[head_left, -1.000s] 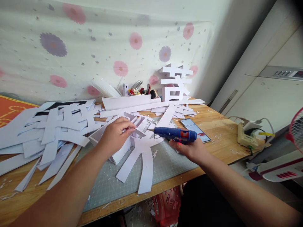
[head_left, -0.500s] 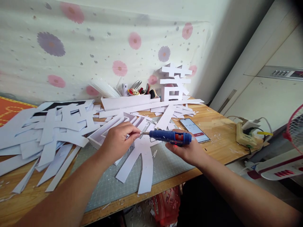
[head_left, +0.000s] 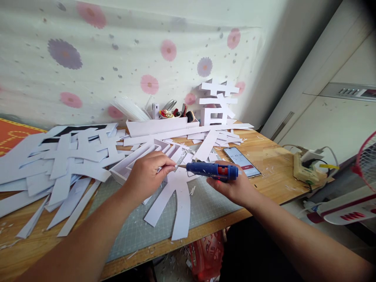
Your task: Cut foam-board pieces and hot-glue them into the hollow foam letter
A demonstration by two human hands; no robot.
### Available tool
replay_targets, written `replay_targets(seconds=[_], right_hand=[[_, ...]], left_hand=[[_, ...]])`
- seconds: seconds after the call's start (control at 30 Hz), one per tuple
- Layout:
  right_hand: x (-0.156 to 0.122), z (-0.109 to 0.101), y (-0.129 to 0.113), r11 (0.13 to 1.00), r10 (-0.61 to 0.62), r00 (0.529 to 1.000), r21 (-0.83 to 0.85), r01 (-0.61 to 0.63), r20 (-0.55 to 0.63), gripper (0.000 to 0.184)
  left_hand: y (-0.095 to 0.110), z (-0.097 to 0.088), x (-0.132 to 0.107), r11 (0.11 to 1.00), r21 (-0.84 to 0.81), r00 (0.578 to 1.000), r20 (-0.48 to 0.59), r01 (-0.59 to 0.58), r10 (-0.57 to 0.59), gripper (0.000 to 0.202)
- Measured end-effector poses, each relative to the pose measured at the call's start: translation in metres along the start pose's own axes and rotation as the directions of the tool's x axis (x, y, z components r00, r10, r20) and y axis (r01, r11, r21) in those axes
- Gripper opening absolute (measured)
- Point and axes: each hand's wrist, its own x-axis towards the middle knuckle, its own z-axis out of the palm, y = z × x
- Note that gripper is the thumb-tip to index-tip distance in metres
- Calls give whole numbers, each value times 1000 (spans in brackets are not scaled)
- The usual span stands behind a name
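A blue hot glue gun (head_left: 210,170) is gripped in my right hand (head_left: 232,188), its nozzle pointing left and a small red light showing on its side. My left hand (head_left: 152,170) is pinched just off the nozzle tip; a small pale piece seems to sit between thumb and finger, too small to name. Below the hands a white cut-out shape (head_left: 180,203) lies on the grey-green cutting mat (head_left: 132,231), its two legs toward me. Partly behind my left hand stands a white structure with upright walls (head_left: 119,174).
White cut pieces (head_left: 70,156) lie heaped at the left. At the back are a white box (head_left: 157,126) with tools and a standing white character-like form (head_left: 216,111). A phone (head_left: 242,161) lies at right, near a power strip (head_left: 305,166) and a fan (head_left: 367,160).
Hardly anything differs. Both hands and the glue gun hold nearly the same place, with the nozzle still close to my left fingertips; the whole view has shifted very slightly.
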Motion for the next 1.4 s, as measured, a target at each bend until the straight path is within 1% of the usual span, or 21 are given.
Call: replay_targets(seconds=[0.1, 0.3, 0.6, 0.8, 0.9, 1.0, 1.07, 1.13, 1.23, 1.4], right_hand=[[0, -1, 1, 1000, 9, 1000, -20, -9, 5, 9], [-1, -6, 4, 995, 51, 999, -84, -52, -10, 15], [-2, -13, 10, 996, 79, 996, -46, -80, -28, 16], [-2, -17, 8, 995, 94, 995, -26, -95, -39, 17], [-4, -17, 6, 993, 116, 991, 0, -117, -66, 18], [-4, -18, 4, 995, 100, 991, 35, -97, -85, 17], [-4, -17, 2, 995, 83, 993, 53, -79, -83, 17], [-4, -17, 0, 996, 68, 994, 67, -63, -80, 19], [-4, -17, -2, 996, 41, 996, 88, -35, -73, 21], [-4, -17, -7, 992, 10, 997, 125, 0, -79, 19]], left_hand=[[0, 0, 0, 1000, -1, 1000, -3, 3, -3, 10], [1, -2, 0, 1000, -12, 1000, -26, 18, -18, 13], [1, -7, 5, 981, -88, 984, -34, 172, -175, 12], [-3, -7, 5, 948, -173, 959, -41, 268, -279, 9], [-6, -7, 5, 897, -266, 928, -19, 354, -372, 8], [-10, -7, 5, 808, -398, 885, 20, 434, -465, 9], [-12, -6, 5, 749, -476, 862, 42, 461, -505, 10], [-13, -5, 4, 695, -541, 848, 67, 473, -525, 11], [-14, -3, 4, 619, -626, 839, 109, 474, -533, 13], [-10, -4, 6, 525, -697, 813, 145, 488, -564, 15]])
